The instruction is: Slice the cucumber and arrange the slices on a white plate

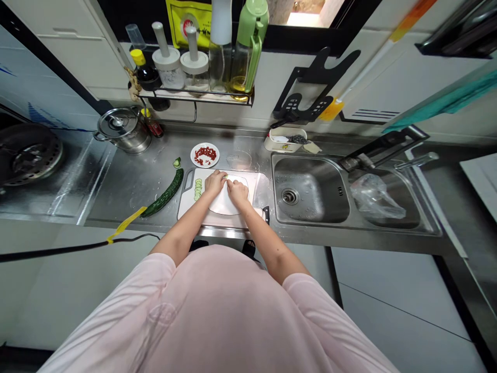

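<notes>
Both hands meet over a white plate (224,204) that lies on the white cutting board (188,203). My left hand (215,182) and my right hand (237,192) have their fingers pressed together around a small green piece (225,177), too small to name surely. Left of my left hand, a row of cucumber slices (198,189) lies on the board. A knife (266,214) rests at the board's right edge, partly hidden. The long cucumber (165,194) lies on the steel counter, with a cut cucumber end (177,162) above it.
A plate of red pieces (205,155) stands behind the board. To the right are the sink (312,189) and a plastic bag (376,197). A lidded pot (124,129) stands back left, under the edge of a bottle rack (194,97).
</notes>
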The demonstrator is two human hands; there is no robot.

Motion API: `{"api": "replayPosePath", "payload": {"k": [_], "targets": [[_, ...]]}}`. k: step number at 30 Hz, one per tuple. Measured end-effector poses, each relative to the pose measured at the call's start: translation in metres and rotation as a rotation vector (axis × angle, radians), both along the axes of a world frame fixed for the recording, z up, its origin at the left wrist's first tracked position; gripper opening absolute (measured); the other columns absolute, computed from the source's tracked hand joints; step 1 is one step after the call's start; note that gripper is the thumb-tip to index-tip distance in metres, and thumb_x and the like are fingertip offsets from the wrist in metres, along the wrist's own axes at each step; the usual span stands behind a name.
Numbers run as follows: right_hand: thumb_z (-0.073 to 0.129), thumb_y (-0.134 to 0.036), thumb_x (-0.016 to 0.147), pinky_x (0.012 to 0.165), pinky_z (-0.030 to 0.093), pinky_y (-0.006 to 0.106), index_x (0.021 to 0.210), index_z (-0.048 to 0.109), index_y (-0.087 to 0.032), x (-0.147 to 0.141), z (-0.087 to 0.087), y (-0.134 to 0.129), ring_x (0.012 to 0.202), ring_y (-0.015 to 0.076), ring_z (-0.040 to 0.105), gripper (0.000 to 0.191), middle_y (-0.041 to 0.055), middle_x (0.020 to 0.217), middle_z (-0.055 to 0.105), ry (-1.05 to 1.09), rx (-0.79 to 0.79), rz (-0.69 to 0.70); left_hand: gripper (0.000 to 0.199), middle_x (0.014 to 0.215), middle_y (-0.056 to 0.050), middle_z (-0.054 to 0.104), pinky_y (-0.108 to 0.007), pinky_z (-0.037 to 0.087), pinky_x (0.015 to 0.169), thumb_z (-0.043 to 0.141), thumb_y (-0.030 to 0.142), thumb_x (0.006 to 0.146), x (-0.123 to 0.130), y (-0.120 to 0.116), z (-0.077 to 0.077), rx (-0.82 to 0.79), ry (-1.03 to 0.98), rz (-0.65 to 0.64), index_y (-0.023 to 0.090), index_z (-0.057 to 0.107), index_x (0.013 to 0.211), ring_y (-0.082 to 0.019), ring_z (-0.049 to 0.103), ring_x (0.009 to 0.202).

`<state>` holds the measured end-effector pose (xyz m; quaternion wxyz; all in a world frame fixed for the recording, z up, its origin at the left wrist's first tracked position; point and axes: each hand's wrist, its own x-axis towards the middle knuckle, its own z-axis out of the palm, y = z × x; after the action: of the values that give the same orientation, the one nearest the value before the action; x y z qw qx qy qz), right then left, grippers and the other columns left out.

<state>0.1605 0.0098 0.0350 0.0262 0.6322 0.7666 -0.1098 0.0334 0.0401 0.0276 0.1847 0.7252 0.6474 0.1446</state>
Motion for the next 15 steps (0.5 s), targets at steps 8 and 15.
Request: {"api": "replayPosePath", "payload": {"k": [8,15], "targets": [[0.021,-0.031,0.098,0.074,0.037,0.027,0.126,0.049,-0.025,-0.0007,-0.003,0.0009,0.092,0.0201,0.054,0.04,0.0109,0.107,0.057,-0.038,0.015,0.007,0.029,0.109,-0.004,0.058,-0.028,0.04,0.078,0.045,0.033,0.089,0.0003,-0.0005,0.0047,-0.014,0.028,0.001,0.031,0.059,0.114,-0.02,0.055,0.098],[0.022,-0.033,0.098,0.074,0.037,0.027,0.127,0.049,-0.026,-0.0014,-0.0021,0.0004,0.091,0.019,0.055,0.04,0.0101,0.108,0.057,-0.012,-0.001,-0.025,0.028,0.108,-0.004,0.058,-0.028,0.04,0.078,0.046,0.032,0.089,0.0008,-0.0008,0.0054,-0.011,0.04,0.012,0.03,0.06,0.113,-0.019,0.056,0.097]]}}
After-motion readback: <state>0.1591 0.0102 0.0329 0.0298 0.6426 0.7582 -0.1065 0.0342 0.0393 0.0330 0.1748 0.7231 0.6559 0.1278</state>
